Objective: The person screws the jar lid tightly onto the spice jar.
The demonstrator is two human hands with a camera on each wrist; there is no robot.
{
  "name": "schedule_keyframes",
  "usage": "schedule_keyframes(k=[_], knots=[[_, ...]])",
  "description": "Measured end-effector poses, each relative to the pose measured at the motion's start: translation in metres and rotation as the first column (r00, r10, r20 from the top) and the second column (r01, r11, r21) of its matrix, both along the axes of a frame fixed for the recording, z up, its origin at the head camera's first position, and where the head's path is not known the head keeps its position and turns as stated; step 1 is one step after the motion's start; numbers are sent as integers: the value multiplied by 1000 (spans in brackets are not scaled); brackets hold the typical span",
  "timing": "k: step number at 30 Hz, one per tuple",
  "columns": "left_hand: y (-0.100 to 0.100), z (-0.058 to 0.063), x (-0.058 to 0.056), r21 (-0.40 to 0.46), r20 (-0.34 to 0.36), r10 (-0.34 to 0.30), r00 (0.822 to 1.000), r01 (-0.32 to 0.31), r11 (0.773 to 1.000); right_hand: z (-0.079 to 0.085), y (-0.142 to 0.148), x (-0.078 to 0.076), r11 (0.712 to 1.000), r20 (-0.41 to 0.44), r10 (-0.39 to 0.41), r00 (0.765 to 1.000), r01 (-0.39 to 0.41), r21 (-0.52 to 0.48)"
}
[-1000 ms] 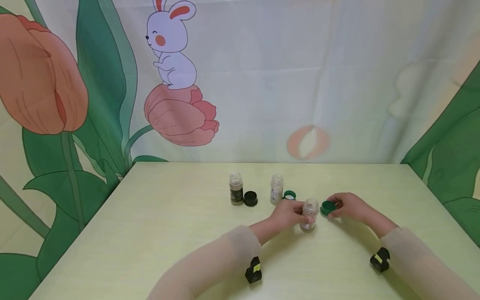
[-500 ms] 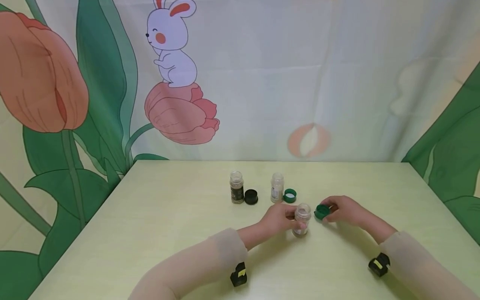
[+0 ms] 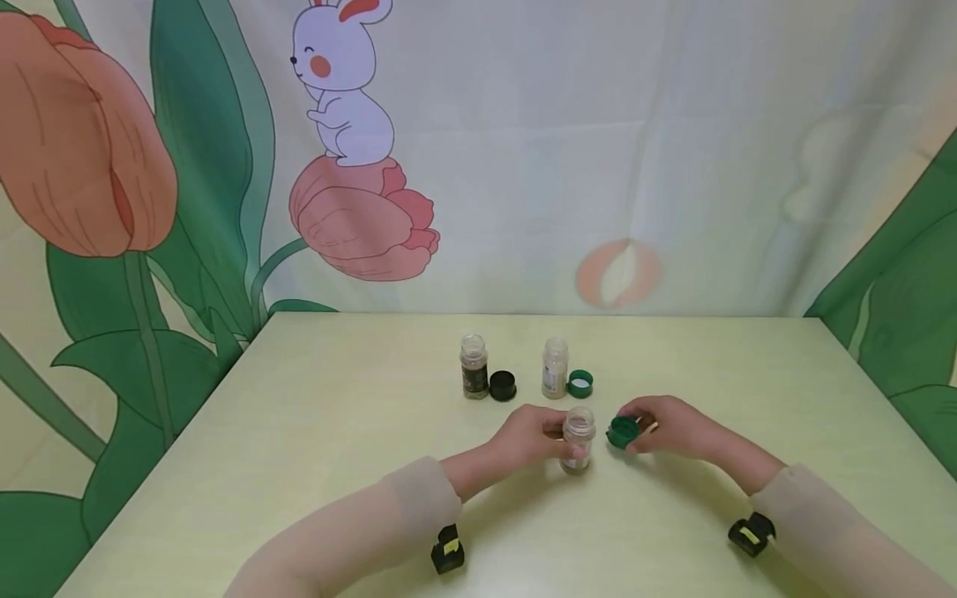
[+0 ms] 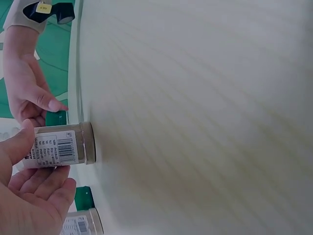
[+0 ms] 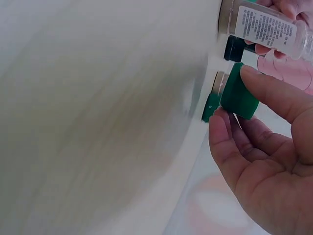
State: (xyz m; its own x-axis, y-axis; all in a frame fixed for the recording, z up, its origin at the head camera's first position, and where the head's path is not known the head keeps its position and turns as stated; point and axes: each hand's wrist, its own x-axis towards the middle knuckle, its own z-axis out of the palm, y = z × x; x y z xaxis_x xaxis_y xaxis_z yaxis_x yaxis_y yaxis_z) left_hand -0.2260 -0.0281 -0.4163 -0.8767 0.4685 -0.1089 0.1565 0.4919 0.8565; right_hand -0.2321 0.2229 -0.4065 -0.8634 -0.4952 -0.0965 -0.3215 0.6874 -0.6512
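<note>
My left hand (image 3: 527, 436) grips a small clear spice jar (image 3: 579, 438), upright and without a lid. In the left wrist view, thumb and fingers wrap the jar (image 4: 61, 146), whose white label carries a barcode; pale contents sit at its base. Just to the right, my right hand (image 3: 673, 428) pinches a green cap (image 3: 622, 432) between thumb and fingers. The right wrist view shows that cap (image 5: 239, 93) tilted, apart from the jar. Behind the hands, another open jar (image 3: 555, 370) stands beside a green cap (image 3: 580, 383) lying on the table.
Further left, an open jar with a dark label (image 3: 474, 370) stands next to a black cap (image 3: 503, 385). The pale table (image 3: 336, 399) ends at a printed curtain (image 3: 508, 166) along the back. A black wrist camera (image 3: 751, 534) hangs under each sleeve.
Both hands have moved left and slightly toward me, carrying the jar and the green cap. The green cap on the table, partly covered earlier by my left hand, now shows fully.
</note>
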Motion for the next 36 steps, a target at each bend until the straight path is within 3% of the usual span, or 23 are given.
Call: schedule_keyframes(k=[17,25,36], knots=[[-31,1,7,-9,-9,10,1000,-10,1000,-8,-22,9,999,10,43,999,-43,19],[-38,2,7,-22,-3,9,1000,-9,1000,-4,-32,12,998,13,53,998,-54,16],[-44,3,9,31,80,5,997,-8,999,10,-42,18,997,15,73,997,-73,-24]])
